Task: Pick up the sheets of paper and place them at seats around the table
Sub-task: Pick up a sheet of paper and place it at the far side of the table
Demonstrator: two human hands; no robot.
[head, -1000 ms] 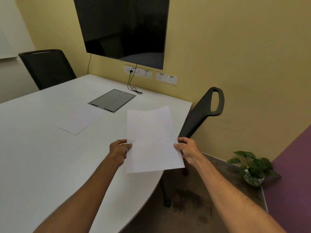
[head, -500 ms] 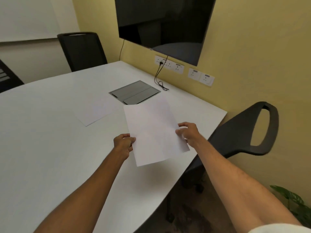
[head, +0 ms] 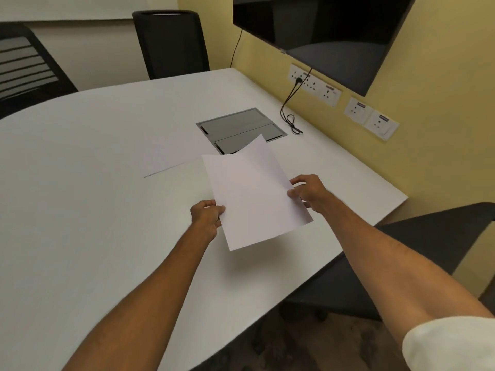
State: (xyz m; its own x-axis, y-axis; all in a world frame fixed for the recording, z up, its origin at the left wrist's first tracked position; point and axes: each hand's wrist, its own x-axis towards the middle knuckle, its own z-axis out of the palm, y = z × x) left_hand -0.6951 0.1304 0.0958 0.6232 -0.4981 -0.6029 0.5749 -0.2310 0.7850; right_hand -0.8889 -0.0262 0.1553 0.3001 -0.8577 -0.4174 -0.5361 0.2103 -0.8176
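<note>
I hold one white sheet of paper (head: pixel 254 194) a little above the white table (head: pixel 93 183), near its right side. My left hand (head: pixel 207 218) pinches the sheet's left edge and my right hand (head: pixel 308 190) pinches its right edge. The sheet's far edge curls up slightly. A second white sheet (head: pixel 171 156) lies flat on the table further in, left of the held one; it is faint against the tabletop.
A grey cable hatch (head: pixel 241 129) is set into the table behind the held sheet. Black chairs stand at the far end (head: pixel 171 44), far left (head: pixel 29 65) and right (head: pixel 428 236). A wall screen (head: pixel 321 30), sockets (head: pixel 329 95) and a black cable (head: pixel 289 113) line the yellow wall.
The view has swung left and closer over the table. Both hands have carried the sheet from the table's right edge further in over the tabletop, still gripping its sides.
</note>
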